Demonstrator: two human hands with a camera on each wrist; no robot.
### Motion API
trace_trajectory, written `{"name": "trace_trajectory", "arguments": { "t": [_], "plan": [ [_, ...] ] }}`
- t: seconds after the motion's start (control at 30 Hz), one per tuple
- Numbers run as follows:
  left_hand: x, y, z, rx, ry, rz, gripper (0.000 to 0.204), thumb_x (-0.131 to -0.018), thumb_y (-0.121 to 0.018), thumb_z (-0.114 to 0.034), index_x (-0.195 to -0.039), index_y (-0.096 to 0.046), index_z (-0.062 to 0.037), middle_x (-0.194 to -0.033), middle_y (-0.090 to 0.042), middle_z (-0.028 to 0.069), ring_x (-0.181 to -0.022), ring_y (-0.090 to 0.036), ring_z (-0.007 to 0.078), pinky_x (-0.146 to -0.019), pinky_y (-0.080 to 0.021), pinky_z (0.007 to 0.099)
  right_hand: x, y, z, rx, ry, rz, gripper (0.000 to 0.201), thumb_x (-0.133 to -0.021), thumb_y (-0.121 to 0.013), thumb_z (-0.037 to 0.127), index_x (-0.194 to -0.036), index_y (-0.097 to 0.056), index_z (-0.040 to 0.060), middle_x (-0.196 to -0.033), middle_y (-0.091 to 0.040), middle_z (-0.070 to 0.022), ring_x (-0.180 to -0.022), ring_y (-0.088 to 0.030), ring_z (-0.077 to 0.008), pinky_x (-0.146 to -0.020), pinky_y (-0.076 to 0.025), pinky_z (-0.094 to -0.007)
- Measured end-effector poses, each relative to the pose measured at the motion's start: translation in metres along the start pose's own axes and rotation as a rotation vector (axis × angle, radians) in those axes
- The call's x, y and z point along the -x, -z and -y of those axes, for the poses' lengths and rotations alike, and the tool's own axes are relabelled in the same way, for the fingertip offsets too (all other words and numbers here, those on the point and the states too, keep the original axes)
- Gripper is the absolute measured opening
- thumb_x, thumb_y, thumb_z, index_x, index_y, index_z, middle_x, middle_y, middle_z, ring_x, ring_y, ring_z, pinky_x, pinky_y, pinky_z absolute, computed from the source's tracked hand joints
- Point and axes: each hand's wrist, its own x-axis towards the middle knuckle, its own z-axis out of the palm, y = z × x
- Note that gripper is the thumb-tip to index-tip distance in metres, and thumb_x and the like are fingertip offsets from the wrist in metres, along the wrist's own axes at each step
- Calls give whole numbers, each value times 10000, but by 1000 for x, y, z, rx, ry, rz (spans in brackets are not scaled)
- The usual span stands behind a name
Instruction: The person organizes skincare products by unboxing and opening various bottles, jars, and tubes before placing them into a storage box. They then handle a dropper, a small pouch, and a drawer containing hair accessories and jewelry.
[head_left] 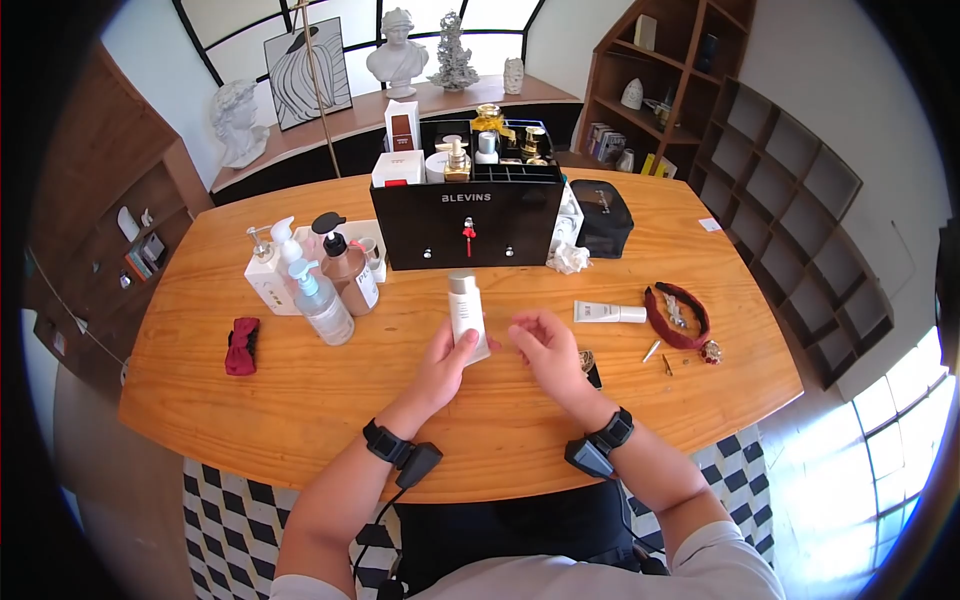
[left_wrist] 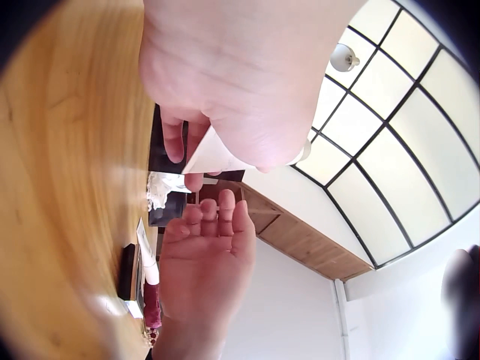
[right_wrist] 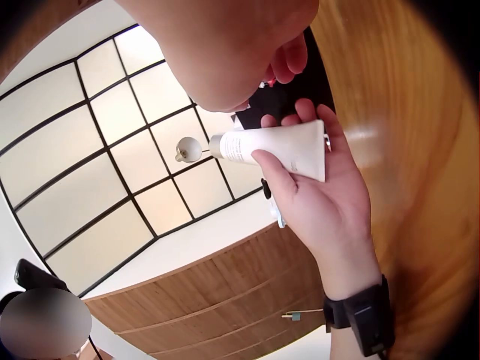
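Left edge items: red bow [head_left: 241, 345] lying flat at 9 o'clock from the hands; cluster of pump bottles [head_left: 322, 280] upright at 10 o'clock, near the organizer's left corner.

Left hand [head_left: 447, 357]: fingers and thumb clamped round the lower body of the white tube [head_left: 466, 315]; right wrist view confirms thumb across the front, fingers wrapped behind [right_wrist: 300, 146].

Tube position: raised above the wooden table [head_left: 250, 420], cap end up toward 12 o'clock, crimped end down in the palm; just in front of the black organizer [head_left: 468, 222], apart from it.

Organizer: upright at 12 o'clock; top compartments filled with bottles and jars; crumpled tissue [head_left: 570, 258] at its right foot.

Right hand [head_left: 545, 340]: at 3 o'clock from the tube, just beside it, holding nothing; fingers together and loosely curled, tips pointing toward the tube. Left wrist view shows the same relaxed fingers [left_wrist: 217, 225]. Contact with the tube: none visible.

Right side items: second white tube [head_left: 609, 313] lying flat at 2 o'clock; red headband [head_left: 678, 316] beyond it; small dark object [head_left: 590, 368] partly hidden behind the right hand, type cannot be told.

Step in hand (judgement): tube picked up and steadied single-handed, free hand closing in.

Next move calls for (judgement): firm left grip kept on the body; right fingertips brought up to the cap end at 12 o'clock; clearance from the organizer front maintained.
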Motion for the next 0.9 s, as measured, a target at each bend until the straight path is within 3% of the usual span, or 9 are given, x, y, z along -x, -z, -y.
{"name": "trace_trajectory", "arguments": {
  "t": [0.13, 0.23, 0.33, 0.53, 0.63, 0.73, 0.9],
  "plan": [
    [4, -4, -17, -170, 45, 101, 374, -1081, -479, -335, -1279, -516, -19, -941, -599, 28, -850, -637, 126, -827, -506, 303, -4, 5, 17, -186, 97, -68, 285, -1026, -582, 137, -1275, -603, 0, -901, -587, 3, -758, -539, -57, -660, -456, -220],
    [6, -7, -12, -62, 114, 175, 352, -1076, -496, -337, -1227, -549, -24, -867, -594, 6, -784, -595, 105, -760, -492, 275, -3, 9, 19, -196, 158, -39, 294, -1051, -529, 117, -1317, -581, 2, -902, -579, -3, -756, -543, -72, -678, -460, -226],
    [4, -5, -5, -43, 126, 245, 355, -1065, -508, -378, -1149, -548, -36, -880, -604, 22, -801, -618, 124, -741, -505, 292, -2, 9, 14, -96, 214, 9, 315, -1056, -537, 146, -1332, -569, -2, -917, -583, -2, -761, -535, -73, -695, -458, -228],
    [2, 4, -10, -222, 200, 167, 411, -1001, -655, -267, -1309, -603, -1, -929, -628, 8, -806, -595, 92, -747, -492, 261, -3, 7, 13, -15, 274, 13, 276, -1000, -645, 160, -1218, -600, -4, -885, -588, -5, -751, -518, -78, -685, -459, -236],
    [-1, 6, -18, -304, 59, 91, 458, -942, -732, -183, -1346, -614, -3, -1000, -674, 16, -861, -615, 81, -792, -498, 239, -8, 14, 15, 146, 260, 49, 258, -977, -677, 159, -1150, -589, -11, -846, -586, -7, -723, -506, -79, -655, -454, -245],
    [-6, 12, -8, -244, 96, 39, 440, -900, -769, -120, -1300, -641, 9, -1064, -705, 47, -913, -641, 86, -830, -515, 235, -6, 18, 25, 233, 217, 71, 237, -968, -686, 169, -1084, -579, -8, -804, -585, -12, -687, -495, -79, -625, -443, -251],
    [-8, 17, -14, -388, 98, -2, 383, -854, -814, -129, -1185, -686, 16, -1037, -735, 69, -904, -673, 106, -809, -537, 252, -11, 18, 18, 227, 124, 74, 220, -958, -692, 172, -1014, -568, -1, -753, -577, -15, -656, -488, -79, -602, -429, -257]
  ]
}}
